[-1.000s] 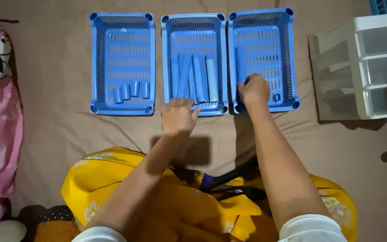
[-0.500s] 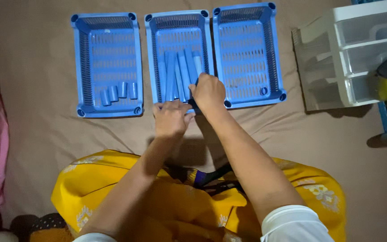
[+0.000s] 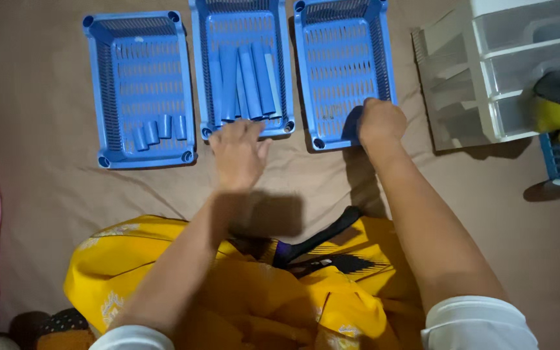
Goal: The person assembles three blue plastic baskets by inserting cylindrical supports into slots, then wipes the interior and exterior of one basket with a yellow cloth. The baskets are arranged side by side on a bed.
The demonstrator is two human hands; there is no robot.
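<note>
Head view: left hand (image 3: 238,154), fingers spread wide, touches the middle basket (image 3: 241,68) at 6 o'clock. Right hand (image 3: 379,122), curled, grips the right basket (image 3: 345,71) at 5 o'clock.

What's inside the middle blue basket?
The middle basket holds several long blue tubes lying side by side. The left hand covers part of its near rim, so anything lying there is hidden.

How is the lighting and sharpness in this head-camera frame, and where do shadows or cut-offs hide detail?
Head view: dim, warm light, overall soft; left hand slightly blurred; right hand shadows the near corner of the right basket; arms darken the yellow cloth; middle basket and drawer unit are cropped by the frame.
</note>
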